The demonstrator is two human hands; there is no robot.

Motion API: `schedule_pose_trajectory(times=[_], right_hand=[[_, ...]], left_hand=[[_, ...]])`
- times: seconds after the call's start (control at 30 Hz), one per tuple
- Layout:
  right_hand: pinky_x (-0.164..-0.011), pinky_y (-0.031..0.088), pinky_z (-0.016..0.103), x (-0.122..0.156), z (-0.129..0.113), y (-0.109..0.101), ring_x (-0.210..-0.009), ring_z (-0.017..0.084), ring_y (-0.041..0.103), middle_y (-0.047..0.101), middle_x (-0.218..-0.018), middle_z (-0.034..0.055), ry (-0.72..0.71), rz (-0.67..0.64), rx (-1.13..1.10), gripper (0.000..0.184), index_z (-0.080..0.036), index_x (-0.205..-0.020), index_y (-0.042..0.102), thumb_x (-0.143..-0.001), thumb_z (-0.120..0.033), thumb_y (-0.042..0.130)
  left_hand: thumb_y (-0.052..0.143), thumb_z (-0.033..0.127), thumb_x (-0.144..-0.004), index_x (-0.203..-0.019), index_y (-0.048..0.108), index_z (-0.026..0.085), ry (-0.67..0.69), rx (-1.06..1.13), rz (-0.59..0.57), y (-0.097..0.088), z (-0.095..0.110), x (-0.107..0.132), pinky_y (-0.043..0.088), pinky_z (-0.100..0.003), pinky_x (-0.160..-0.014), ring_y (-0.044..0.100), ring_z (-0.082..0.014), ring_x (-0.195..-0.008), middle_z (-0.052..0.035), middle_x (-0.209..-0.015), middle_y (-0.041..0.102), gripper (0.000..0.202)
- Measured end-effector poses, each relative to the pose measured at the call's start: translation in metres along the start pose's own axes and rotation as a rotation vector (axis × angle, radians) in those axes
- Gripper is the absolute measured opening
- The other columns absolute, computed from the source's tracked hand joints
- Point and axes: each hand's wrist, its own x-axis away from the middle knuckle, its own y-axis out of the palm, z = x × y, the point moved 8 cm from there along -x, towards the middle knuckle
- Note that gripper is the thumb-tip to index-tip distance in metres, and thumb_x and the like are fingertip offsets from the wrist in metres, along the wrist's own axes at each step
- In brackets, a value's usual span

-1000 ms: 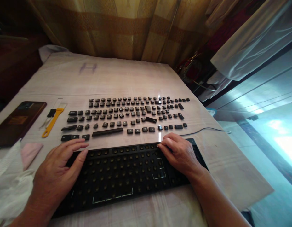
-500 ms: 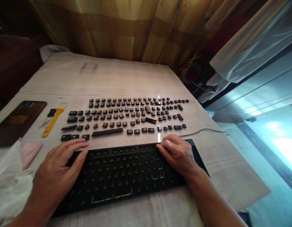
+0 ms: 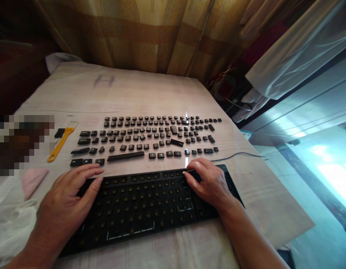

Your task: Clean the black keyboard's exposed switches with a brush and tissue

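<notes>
A black keyboard base [image 3: 145, 203] with its keycaps off lies in front of me on the cloth-covered table [image 3: 139, 93]. Beyond it, the loose black keycaps [image 3: 150, 136] are laid out in rows, the long spacebar cap [image 3: 125, 156] among them. My left hand [image 3: 68, 198] rests flat on the keyboard's left end, fingers stretched out and holding nothing. My right hand [image 3: 209, 183] sits on the top edge toward the right. Its fingers are curled in a pinch on a thin, pale sliver that I cannot make out.
A yellow-handled brush [image 3: 61, 144] and a small black piece lie left of the keycaps, beside a blurred dark flat thing [image 3: 21, 144]. A pink cloth [image 3: 33, 179] and white fabric [image 3: 10, 220] sit at the near left. The keyboard cable [image 3: 240, 154] trails right toward the table's edge.
My right hand's fingers have curled in and slid slightly left along the keyboard's top edge; a thin pale sliver now shows at the fingertips. The left hand has stayed put.
</notes>
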Motion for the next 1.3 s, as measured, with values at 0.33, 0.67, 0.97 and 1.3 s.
schedule_pose_trajectory(times=[0.33,0.67,0.97,1.3], right_hand=[[-0.072,0.054,0.030,0.001,-0.001,-0.006,-0.076,0.020,0.068,0.070,-0.084,0.0042,-0.022,0.042,-0.104,0.009,-0.023,-0.095,0.060,-0.090,-0.016,0.057],[-0.070,0.056,0.029,0.001,0.003,-0.006,-0.075,0.019,0.068,0.070,-0.079,0.0045,-0.007,0.021,-0.188,0.012,-0.022,-0.088,0.063,-0.096,-0.016,0.057],[-0.067,0.054,0.029,0.002,0.008,-0.003,-0.070,0.018,0.066,0.069,-0.076,0.0033,0.007,0.008,-0.181,0.015,-0.022,-0.083,0.062,-0.097,-0.019,0.058],[-0.065,0.053,0.028,0.002,0.011,-0.001,-0.068,0.018,0.066,0.069,-0.073,0.0029,0.027,-0.008,-0.173,0.017,-0.022,-0.080,0.064,-0.097,-0.021,0.058]], left_hand=[[0.044,0.048,-0.098,-0.106,0.068,0.022,0.048,-0.026,0.008,-0.002,0.004,-0.001,0.050,-0.038,-0.098,0.068,-0.0243,-0.102,-0.0070,-0.110,0.072,0.036],[0.044,0.050,-0.097,-0.106,0.068,0.023,-0.003,0.011,-0.005,0.001,0.000,0.001,0.049,-0.042,-0.100,0.068,-0.0262,-0.104,-0.0069,-0.113,0.072,0.037],[0.044,0.049,-0.098,-0.107,0.068,0.023,0.005,-0.011,-0.010,0.002,-0.001,0.001,0.049,-0.040,-0.099,0.068,-0.0255,-0.105,-0.0074,-0.112,0.072,0.037],[0.043,0.051,-0.097,-0.107,0.067,0.025,-0.002,-0.004,-0.018,0.001,-0.001,0.001,0.050,-0.041,-0.101,0.068,-0.0252,-0.105,-0.0065,-0.112,0.072,0.036]])
